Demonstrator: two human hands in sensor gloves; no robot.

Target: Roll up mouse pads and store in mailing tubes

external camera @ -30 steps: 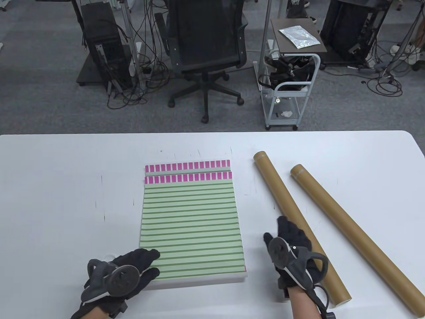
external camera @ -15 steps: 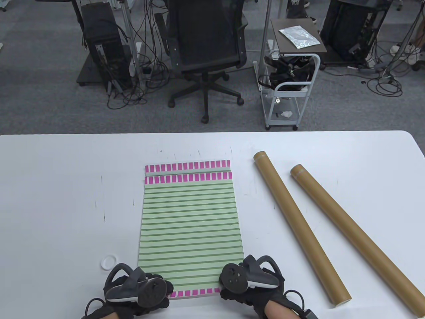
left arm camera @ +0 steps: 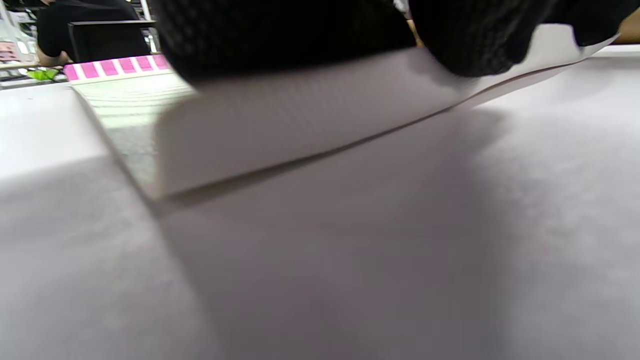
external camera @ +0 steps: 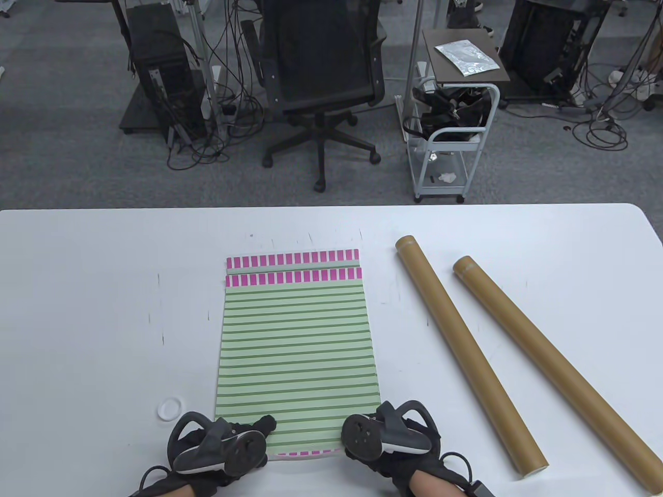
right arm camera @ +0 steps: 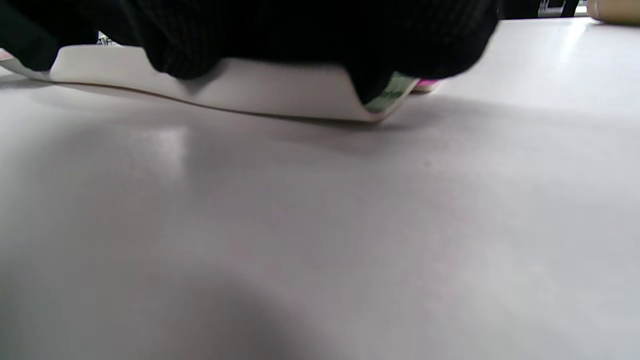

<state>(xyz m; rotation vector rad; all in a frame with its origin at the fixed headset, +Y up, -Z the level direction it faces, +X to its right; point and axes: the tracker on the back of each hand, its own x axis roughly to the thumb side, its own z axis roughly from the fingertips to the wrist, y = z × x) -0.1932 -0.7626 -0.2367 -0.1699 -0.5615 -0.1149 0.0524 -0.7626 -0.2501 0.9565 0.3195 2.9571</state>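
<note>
Table (external camera: 77,310): white, smooth, likely to let a rubber backing drag rather than slide. Bears everything below.

Mailing tubes, two: left tube (external camera: 466,352) and right tube (external camera: 554,373), brown cardboard, lying side by side at a slant, right of the mouse pads, apart from them and from both hands. Judged rigid and light; best gripped around the barrel. Not yet needed.

Mouse pads: top mouse pad (external camera: 298,352), green-striped with pink edging, stacked on a second mouse pad (external camera: 292,258) showing only its far pink strip. Centred on table. Near edge lifted and curling, pale underside exposed in both wrist views. Judged thin, soft, floppy, light; prone to springing open or rolling crooked if held unevenly. Best held at both near corners, as now.

Left hand (external camera: 217,450): pinching near left corner. Right hand (external camera: 386,437): pinching near right corner.

White ring (external camera: 170,409): left of pads, just beyond left hand, untouched.
</note>
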